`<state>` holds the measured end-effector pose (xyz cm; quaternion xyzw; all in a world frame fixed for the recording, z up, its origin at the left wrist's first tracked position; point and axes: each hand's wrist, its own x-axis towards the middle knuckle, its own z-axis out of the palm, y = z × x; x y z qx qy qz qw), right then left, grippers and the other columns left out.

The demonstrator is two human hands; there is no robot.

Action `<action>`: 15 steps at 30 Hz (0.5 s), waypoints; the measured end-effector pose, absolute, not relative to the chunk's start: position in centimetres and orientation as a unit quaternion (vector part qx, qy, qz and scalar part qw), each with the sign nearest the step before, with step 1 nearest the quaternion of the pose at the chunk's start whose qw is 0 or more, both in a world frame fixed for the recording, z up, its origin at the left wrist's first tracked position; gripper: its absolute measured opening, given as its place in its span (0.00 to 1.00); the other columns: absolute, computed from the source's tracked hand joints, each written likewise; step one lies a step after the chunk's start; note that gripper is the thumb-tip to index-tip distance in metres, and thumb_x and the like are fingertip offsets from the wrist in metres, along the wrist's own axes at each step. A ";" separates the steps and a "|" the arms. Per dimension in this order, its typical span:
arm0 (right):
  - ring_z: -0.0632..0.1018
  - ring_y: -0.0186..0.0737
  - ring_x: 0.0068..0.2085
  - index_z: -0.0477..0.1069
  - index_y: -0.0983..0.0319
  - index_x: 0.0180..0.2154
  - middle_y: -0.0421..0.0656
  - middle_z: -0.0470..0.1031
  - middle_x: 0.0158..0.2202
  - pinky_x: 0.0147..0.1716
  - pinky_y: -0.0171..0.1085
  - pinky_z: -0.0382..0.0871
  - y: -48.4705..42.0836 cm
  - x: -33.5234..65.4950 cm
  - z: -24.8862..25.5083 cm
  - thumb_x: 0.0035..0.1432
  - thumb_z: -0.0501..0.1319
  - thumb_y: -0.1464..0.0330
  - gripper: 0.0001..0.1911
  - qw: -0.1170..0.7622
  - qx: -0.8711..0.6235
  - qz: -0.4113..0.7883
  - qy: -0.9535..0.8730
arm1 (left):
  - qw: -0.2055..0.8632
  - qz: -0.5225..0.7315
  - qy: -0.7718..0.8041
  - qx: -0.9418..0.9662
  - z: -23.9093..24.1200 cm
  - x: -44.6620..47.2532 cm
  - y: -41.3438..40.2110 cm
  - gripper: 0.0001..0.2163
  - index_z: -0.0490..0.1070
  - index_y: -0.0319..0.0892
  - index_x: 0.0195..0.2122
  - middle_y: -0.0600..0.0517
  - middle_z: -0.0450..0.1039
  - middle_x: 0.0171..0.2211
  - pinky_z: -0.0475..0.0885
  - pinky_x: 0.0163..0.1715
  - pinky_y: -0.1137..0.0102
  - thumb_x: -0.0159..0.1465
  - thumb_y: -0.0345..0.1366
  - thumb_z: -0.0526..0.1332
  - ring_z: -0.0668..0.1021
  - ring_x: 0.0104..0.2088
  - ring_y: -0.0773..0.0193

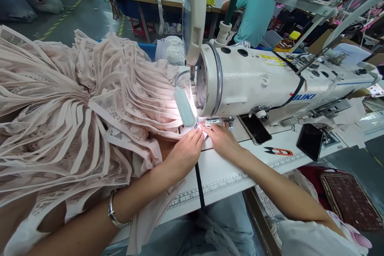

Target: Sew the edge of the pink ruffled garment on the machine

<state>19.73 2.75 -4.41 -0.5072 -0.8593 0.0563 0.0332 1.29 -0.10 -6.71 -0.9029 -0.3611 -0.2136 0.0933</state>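
Observation:
My left hand (187, 146) is at the needle area, its fingers pressed together on the edge of pale pink fabric (168, 132). Beside it, my right hand (222, 138) pinches the same fabric close to the presser foot, where small details are washed out by glare. The white sewing machine (243, 80) stands over both hands, and a pale green guard or lamp (184, 106) hangs just above the left fingertips. From the left hand, a large gathered heap of pale pink lace-trimmed pieces (132, 88) spreads leftward, partly under my left forearm.
On the table (228, 180), with its printed ruler edge, lie a phone (256, 128), orange thread snips (279, 151) and a dark rectangular object (310, 142) to the right. A bottle with a yellow cap (288, 42) stands behind the machine. A person in teal (256, 12) sits beyond.

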 end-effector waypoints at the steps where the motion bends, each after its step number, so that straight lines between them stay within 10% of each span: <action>1: 0.77 0.49 0.48 0.65 0.56 0.62 0.49 0.74 0.55 0.61 0.58 0.54 2.8 19.7 -4.4 0.60 0.45 0.80 0.32 0.034 -0.505 0.057 -0.860 | 0.097 -0.217 -0.361 -0.902 -6.7 1.3 -0.1 0.19 0.69 0.27 0.53 0.35 0.75 0.52 0.72 0.55 0.59 0.68 0.22 0.45 0.76 0.56 0.53; 15: 0.76 0.47 0.46 0.66 0.55 0.61 0.46 0.77 0.43 0.55 0.49 0.62 2.9 19.3 -3.8 0.59 0.48 0.83 0.32 0.024 -0.511 0.057 -0.858 | 0.074 -0.234 -0.378 -0.893 -7.4 1.3 -0.1 0.18 0.68 0.26 0.55 0.33 0.74 0.53 0.72 0.54 0.58 0.68 0.21 0.46 0.75 0.57 0.52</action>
